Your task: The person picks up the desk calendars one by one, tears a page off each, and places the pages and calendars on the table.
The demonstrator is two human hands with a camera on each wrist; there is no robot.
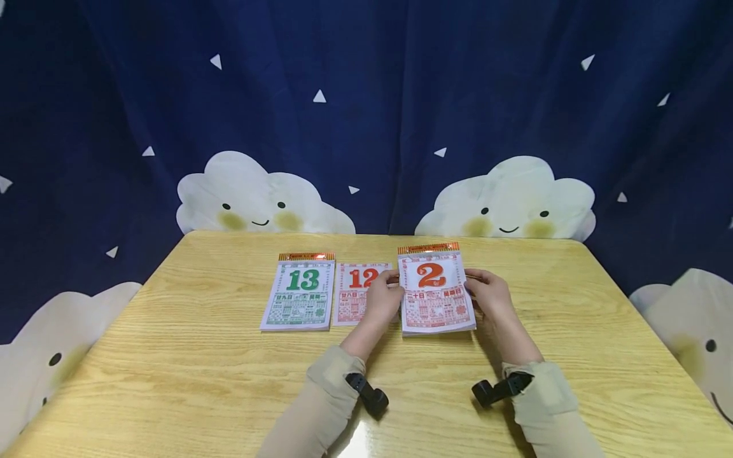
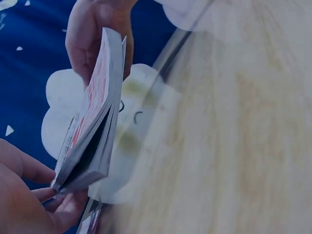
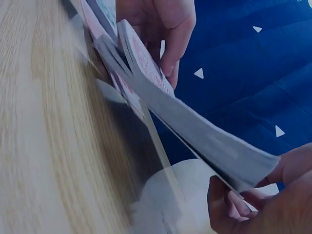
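Your left hand [image 1: 382,299] and right hand [image 1: 491,295] pinch the "2" calendar [image 1: 438,298] by opposite edges, right of frame center.

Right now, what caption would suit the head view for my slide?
Left hand and right hand hold the red 2 calendar pad, near a red 12 page and green 13 pad.

Indoor spot of unclear kind: wooden table [image 1: 172,381], cloud-print navy curtain [image 1: 366,70].
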